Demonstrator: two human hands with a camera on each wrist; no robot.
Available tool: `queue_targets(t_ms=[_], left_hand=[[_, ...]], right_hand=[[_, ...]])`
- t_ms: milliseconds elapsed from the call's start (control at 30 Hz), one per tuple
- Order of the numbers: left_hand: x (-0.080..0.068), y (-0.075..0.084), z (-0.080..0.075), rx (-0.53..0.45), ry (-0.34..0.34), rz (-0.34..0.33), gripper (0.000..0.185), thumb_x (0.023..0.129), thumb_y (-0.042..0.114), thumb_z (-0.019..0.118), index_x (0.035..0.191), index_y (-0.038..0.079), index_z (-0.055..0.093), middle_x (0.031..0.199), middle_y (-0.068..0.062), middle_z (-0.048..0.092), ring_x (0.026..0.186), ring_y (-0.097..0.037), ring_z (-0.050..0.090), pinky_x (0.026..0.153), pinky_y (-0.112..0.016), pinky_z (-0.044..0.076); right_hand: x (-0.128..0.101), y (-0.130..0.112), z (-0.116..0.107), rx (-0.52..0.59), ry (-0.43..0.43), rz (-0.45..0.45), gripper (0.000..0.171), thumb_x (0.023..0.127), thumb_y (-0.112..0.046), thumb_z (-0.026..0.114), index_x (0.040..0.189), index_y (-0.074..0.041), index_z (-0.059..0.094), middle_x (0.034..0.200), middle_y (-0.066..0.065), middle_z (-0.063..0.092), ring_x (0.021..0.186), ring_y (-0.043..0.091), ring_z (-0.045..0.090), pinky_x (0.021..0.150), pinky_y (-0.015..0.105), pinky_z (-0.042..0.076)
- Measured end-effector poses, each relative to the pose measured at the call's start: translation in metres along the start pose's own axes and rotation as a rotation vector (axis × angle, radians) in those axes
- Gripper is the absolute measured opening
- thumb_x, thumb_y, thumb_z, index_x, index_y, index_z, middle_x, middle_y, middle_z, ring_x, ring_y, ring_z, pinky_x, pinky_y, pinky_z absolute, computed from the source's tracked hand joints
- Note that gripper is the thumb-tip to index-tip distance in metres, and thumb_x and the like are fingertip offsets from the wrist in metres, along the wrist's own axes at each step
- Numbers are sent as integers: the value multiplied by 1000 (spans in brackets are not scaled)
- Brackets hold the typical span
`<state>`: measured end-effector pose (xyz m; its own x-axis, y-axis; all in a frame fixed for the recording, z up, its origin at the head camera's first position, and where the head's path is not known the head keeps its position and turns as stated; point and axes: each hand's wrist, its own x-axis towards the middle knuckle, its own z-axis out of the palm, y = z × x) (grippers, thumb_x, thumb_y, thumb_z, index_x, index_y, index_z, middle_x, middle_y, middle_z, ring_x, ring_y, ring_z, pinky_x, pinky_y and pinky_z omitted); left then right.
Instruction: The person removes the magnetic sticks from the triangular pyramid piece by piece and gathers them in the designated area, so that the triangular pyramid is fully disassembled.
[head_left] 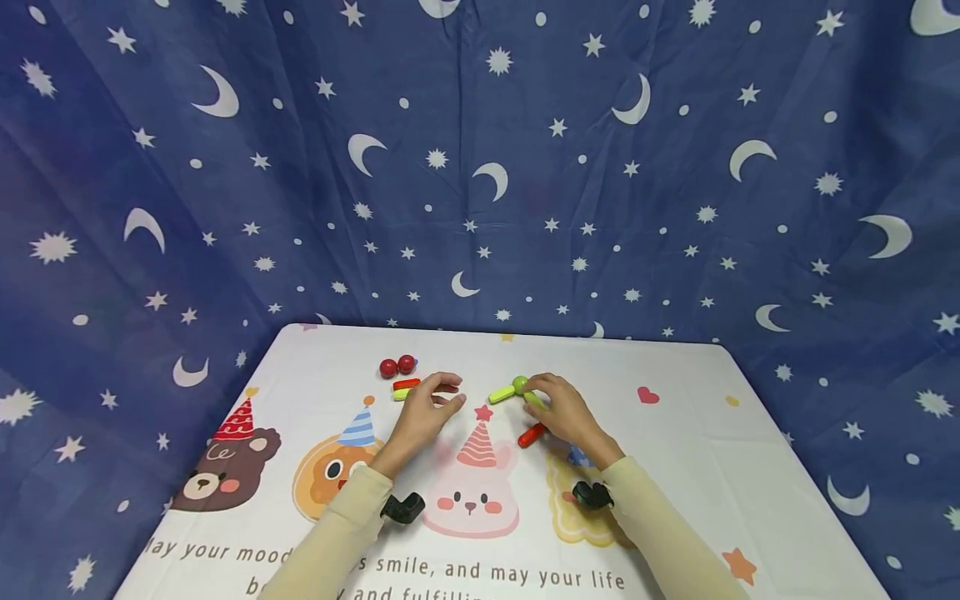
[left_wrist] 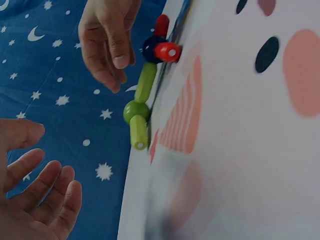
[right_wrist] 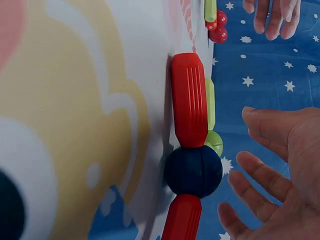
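A chain of magnetic pieces lies on the table: a green stick (head_left: 502, 393), a green ball (head_left: 520, 384), then a red stick (head_left: 532, 434) showing below my right hand (head_left: 551, 402). The left wrist view shows the whole chain: green stick (left_wrist: 139, 132), green ball (left_wrist: 136, 111), blue ball (left_wrist: 151, 49) and red stick (left_wrist: 166, 51). My right hand (right_wrist: 280, 170) hovers over it with relaxed, empty fingers. My left hand (head_left: 438, 398) is empty too, fingers loosely curved, beside a loose red stick (head_left: 406, 384) and a yellow-green stick (head_left: 402, 394).
Two red balls (head_left: 397, 366) lie just behind the loose sticks. The table wears a white cloth (head_left: 675, 433) printed with cartoon animals and text. Blue star-and-moon fabric (head_left: 480, 167) hangs behind and around the table.
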<state>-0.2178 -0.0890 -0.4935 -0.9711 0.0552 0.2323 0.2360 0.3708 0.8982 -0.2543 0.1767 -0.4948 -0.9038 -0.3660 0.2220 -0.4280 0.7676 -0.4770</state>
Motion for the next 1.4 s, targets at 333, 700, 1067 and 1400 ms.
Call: queue_targets(t_ms=[333, 700, 1067, 1400], left_hand=[[-8, 2, 34, 25, -131, 19, 30, 89, 12, 70, 118, 5, 64, 115, -14, 68, 106, -24, 64, 90, -40, 55], [-5, 4, 69, 46, -226, 40, 35, 89, 14, 69, 122, 5, 64, 110, -13, 71, 101, -22, 69, 89, -33, 55], [-1, 6, 98, 90, -264, -16, 32, 85, 15, 74, 114, 6, 68, 98, -4, 74, 88, -13, 70, 76, -23, 54], [-2, 0, 109, 182, -278, -28, 28, 82, 21, 79, 106, 11, 70, 83, 6, 67, 66, -2, 53, 58, -18, 42]], right_hand=[[-24, 5, -8, -10, 20, -11, 29, 85, -19, 77, 112, -15, 70, 124, 5, 65, 120, 29, 59, 103, 49, 47], [-39, 20, -13, -8, 30, 65, 29, 85, -22, 77, 113, -17, 70, 120, 3, 68, 117, 29, 62, 101, 50, 48], [-41, 28, -12, 42, 14, 78, 32, 85, -20, 77, 115, -13, 69, 117, 7, 71, 112, 30, 65, 98, 49, 51], [-39, 31, -7, 67, -4, 116, 27, 84, -21, 78, 111, -19, 71, 108, 2, 73, 97, 20, 68, 88, 43, 55]])
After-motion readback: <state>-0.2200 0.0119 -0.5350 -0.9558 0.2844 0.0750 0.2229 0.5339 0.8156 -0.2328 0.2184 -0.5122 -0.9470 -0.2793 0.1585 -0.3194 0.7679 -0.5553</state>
